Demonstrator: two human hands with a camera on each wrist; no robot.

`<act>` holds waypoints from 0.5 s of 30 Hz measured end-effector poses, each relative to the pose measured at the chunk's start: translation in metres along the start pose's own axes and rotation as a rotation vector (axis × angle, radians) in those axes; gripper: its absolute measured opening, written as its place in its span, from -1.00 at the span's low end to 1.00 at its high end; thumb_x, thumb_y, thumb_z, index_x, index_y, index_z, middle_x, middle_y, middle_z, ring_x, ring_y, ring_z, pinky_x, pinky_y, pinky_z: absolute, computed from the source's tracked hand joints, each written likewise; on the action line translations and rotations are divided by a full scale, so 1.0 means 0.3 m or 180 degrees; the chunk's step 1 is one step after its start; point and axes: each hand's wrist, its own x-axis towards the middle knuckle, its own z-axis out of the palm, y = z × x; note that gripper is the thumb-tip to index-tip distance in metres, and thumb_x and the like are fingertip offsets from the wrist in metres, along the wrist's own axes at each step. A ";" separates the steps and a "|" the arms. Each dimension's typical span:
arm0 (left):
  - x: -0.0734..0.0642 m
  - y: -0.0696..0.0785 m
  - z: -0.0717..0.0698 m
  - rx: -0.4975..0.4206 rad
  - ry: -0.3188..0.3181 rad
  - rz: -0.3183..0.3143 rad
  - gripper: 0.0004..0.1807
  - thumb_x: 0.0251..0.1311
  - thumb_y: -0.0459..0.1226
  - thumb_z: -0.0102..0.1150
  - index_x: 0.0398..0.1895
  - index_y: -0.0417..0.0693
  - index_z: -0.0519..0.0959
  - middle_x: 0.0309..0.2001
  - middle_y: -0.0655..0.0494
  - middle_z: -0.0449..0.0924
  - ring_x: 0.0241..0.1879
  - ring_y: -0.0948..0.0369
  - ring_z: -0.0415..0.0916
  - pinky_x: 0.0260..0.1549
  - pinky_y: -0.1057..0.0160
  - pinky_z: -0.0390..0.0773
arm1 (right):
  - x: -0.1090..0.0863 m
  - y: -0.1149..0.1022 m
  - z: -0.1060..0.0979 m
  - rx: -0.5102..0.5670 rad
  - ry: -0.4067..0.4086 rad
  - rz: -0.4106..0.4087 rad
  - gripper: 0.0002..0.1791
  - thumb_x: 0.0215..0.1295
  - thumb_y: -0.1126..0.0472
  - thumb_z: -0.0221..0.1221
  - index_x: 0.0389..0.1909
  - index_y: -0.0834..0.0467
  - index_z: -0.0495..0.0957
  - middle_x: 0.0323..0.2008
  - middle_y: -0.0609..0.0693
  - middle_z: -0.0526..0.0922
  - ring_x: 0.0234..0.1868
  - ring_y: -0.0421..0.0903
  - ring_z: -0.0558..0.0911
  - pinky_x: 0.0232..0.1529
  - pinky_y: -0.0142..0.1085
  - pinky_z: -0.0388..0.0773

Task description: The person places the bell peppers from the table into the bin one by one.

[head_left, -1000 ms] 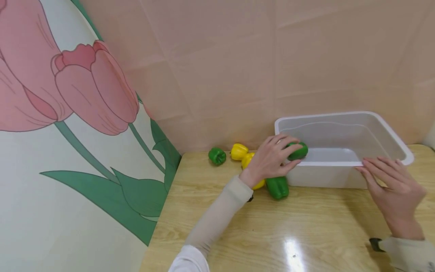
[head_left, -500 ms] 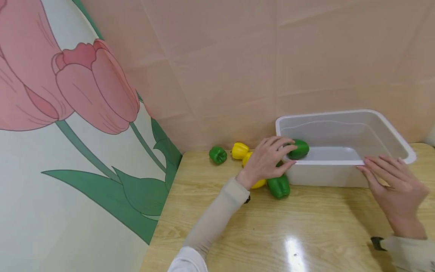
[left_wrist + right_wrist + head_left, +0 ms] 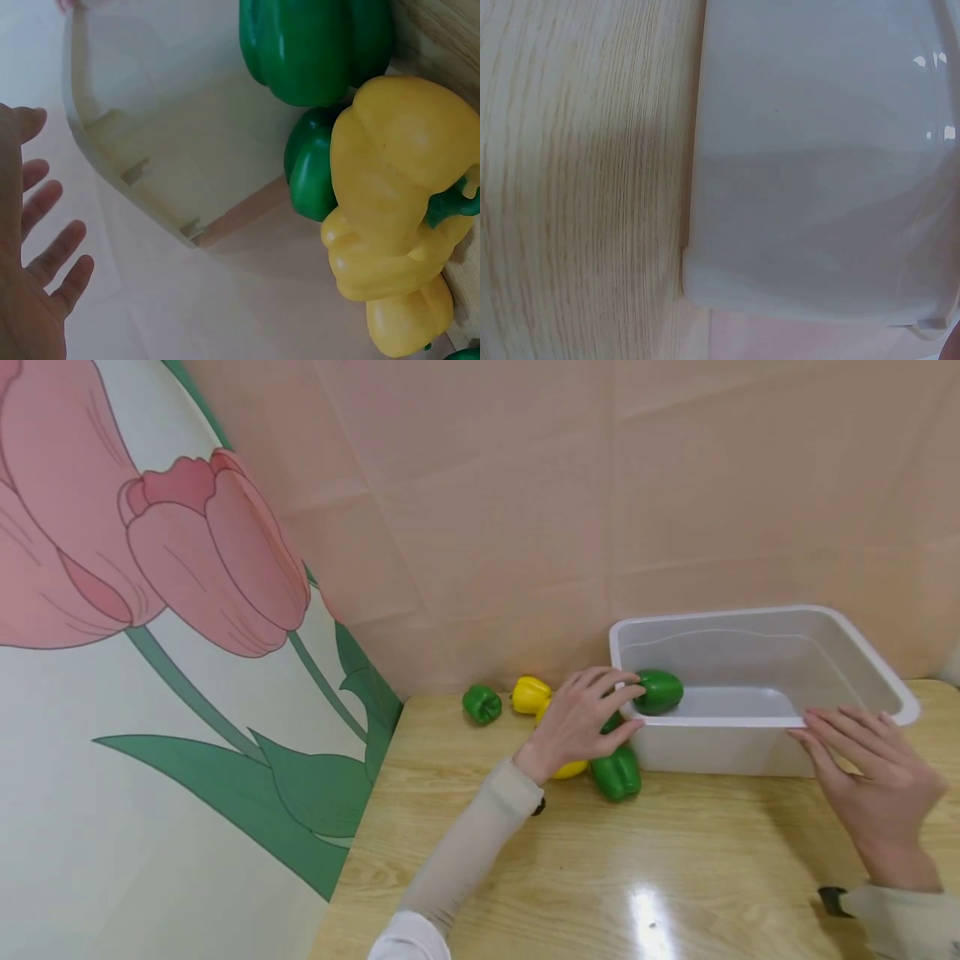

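Green bell pepper (image 3: 663,692) inside white plastic bin (image 3: 720,749), at left end. Left hand (image 3: 576,718) just beside it, fingers loosely spread, gripping nothing; whether fingertip brushes pepper, hard to tell. Right hand (image 3: 879,785) pinches bin's near rim. Pepper probably light, firm, slick; best held round lobed sides.

Head view looks down; close wrist views share the tub (image 3: 723,748).
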 end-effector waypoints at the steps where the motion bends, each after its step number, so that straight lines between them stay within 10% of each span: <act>1: -0.003 -0.001 -0.002 -0.0012 0.0000 -0.0017 -0.50 0.52 0.15 0.14 0.33 0.14 0.65 0.39 0.17 0.57 0.38 0.16 0.48 0.37 0.23 0.46 | 0.000 0.000 0.000 0.0001 -0.0006 -0.0003 -0.66 0.28 -0.04 0.52 -0.23 0.19 0.87 -0.08 0.09 0.84 0.15 -0.02 0.79 0.36 -0.38 0.50; 15: -0.071 -0.022 0.007 0.0020 0.0018 -0.0133 -0.50 0.50 0.13 0.18 0.32 0.12 0.65 0.36 0.15 0.59 0.38 0.14 0.47 0.46 0.16 0.37 | -0.001 0.003 -0.005 0.0051 -0.0036 0.0019 -0.66 0.28 -0.03 0.52 -0.23 0.20 0.87 -0.08 0.10 0.84 0.16 -0.06 0.78 0.37 -0.39 0.50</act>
